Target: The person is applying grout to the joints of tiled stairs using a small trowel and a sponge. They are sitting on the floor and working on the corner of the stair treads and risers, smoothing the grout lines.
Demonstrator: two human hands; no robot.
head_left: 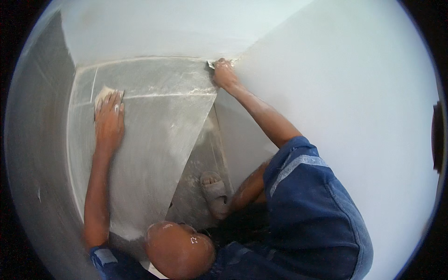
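At the left of the frame, the left hand (110,122) lies with fingers extended over a flat beige piece (102,93) on a grey, pale-lined surface (149,135); I cannot tell whether they grip it. At upper centre, the right hand (225,74) clasps a thin, pale-edged piece (210,64) beside the smooth white wall (336,93).

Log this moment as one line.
left hand: on pale flat piece, against grey surface | right hand: gripping partly hidden flat tool, near white wall | sandalled foot: below right hand in view
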